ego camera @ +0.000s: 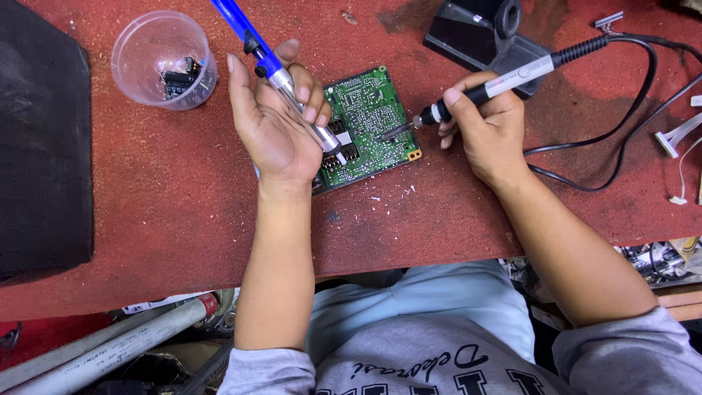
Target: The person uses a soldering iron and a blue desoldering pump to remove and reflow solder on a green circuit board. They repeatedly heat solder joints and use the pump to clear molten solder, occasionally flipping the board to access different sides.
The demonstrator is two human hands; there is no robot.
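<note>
Cup (164, 60) of clear plastic at upper left holds a few small black parts. Left hand (274, 121) grips a blue pump (281, 80), slanting from upper left down onto the green board (365, 124). Right hand (486, 128) grips an iron (482, 89), tip pointing left onto the board mid-table.

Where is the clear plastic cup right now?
In the head view, the clear plastic cup stands upper left on the red table, left of the left hand and its blue tool.

White label strip (157, 302) with red edge, below red bench edge
</note>
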